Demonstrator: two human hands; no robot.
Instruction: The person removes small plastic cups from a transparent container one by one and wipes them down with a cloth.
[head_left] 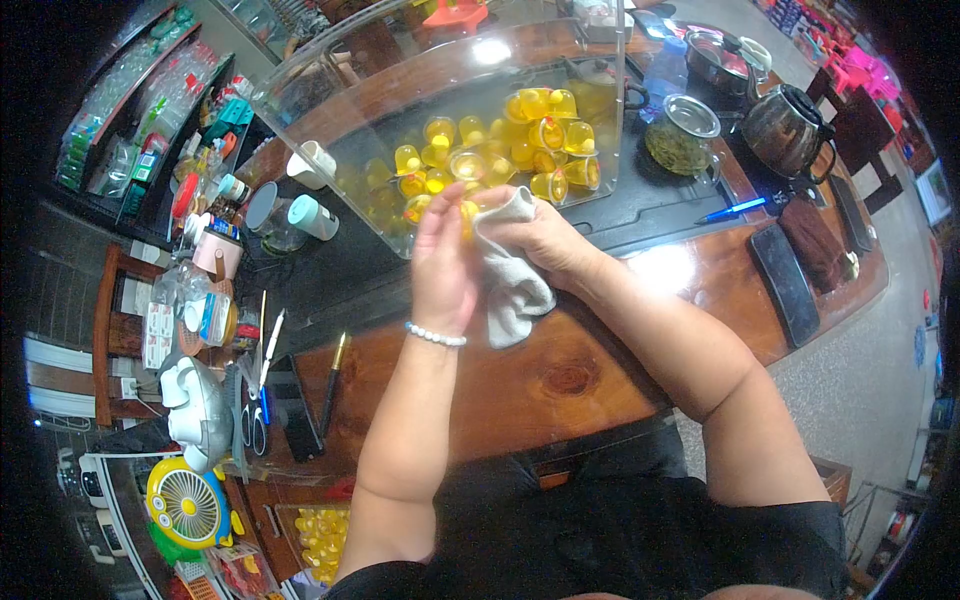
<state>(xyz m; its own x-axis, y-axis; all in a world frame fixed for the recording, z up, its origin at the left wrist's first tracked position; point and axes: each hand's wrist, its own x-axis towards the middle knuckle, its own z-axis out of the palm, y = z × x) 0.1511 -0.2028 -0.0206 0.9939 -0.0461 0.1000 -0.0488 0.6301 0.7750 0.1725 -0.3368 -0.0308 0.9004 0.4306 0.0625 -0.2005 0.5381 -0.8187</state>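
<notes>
My left hand (pixel 445 262), with a white bead bracelet at the wrist, is closed around a small yellow capsule (pixel 468 214), mostly hidden by the fingers. Pressed close beside it, my right hand (pixel 548 238) grips a pale grey cloth (pixel 515 298), whose loose end hangs over the wooden table. Part of the cloth touches the capsule. Just beyond both hands stands a large clear plastic box (pixel 375 222) holding several yellow, clear-domed capsules (pixel 548 133) in a heap.
On the right are a glass teapot (pixel 785 130), a glass jar (pixel 680 150), a blue pen (pixel 735 209) and a dark phone-like slab (pixel 784 283). Cups, scissors (pixel 255 428), a black pen (pixel 333 385) and a yellow fan (pixel 188 507) lie left. More yellow capsules (pixel 322 535) sit below left.
</notes>
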